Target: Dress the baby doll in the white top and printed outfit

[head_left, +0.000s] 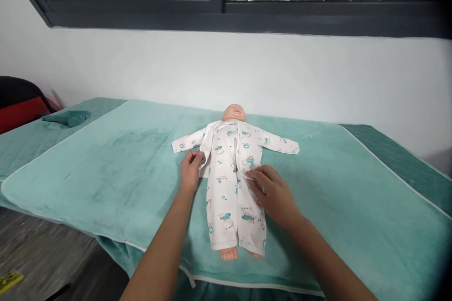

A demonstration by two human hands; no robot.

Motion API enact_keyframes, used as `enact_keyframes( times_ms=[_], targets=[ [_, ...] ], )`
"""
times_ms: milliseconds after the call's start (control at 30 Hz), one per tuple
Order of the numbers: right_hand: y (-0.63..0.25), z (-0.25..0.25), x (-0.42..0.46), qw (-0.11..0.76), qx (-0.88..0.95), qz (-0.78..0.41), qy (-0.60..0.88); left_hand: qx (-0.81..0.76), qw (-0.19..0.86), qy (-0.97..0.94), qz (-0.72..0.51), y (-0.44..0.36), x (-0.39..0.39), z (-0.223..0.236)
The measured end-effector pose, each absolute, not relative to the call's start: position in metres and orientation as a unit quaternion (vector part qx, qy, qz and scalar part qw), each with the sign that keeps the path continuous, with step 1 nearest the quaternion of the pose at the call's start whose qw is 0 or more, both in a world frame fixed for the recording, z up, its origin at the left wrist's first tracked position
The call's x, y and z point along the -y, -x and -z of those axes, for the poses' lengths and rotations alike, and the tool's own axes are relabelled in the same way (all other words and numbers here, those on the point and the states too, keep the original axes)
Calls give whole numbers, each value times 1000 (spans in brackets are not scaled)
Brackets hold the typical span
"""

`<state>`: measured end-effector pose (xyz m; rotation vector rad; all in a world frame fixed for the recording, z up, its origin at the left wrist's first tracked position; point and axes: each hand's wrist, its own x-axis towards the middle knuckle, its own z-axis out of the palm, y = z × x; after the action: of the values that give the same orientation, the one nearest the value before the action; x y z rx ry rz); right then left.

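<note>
A baby doll (233,113) lies on its back on a teal towel (116,169), dressed in a white printed sleepsuit (226,183) with its arms spread. My left hand (190,169) pinches the loose left flap of the sleepsuit near the doll's side. Over the belly, my right hand (273,194) presses on the garment's front and grips its edge with the fingertips. The doll's bare feet (229,253) stick out at the near end.
The towel covers a darker green table cover (399,155) against a white wall under a dark window frame. A folded green cloth (67,117) lies at the far left, near a black and red chair (17,103). The table's near edge drops to the floor.
</note>
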<state>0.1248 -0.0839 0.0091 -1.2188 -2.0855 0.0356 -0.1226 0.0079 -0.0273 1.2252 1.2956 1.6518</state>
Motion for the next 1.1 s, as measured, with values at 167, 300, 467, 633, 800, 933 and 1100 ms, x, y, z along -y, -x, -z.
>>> enact_keyframes(
  times_ms=[167,300,467,633,800,933,1100],
  targets=[
    [-140,15,93,388,739,-27,550,-499,354,-470,-637,122,-9,28],
    [-142,23,89,338,679,-62,649,-499,352,-472,-636,122,-9,28],
    [-136,12,81,247,693,-41,676,-500,354,-470,-636,122,-9,28],
    [-132,14,95,196,700,-21,687,-497,356,-473,-635,122,-9,28],
    [-139,9,100,155,722,-54,672,-495,350,-477,-637,122,-10,29],
    [-163,-10,89,149,756,-170,614,-499,347,-479,-633,122,-9,30],
    [-175,-26,58,369,648,-196,637,-490,362,-477,-634,122,-12,33]
  ],
)
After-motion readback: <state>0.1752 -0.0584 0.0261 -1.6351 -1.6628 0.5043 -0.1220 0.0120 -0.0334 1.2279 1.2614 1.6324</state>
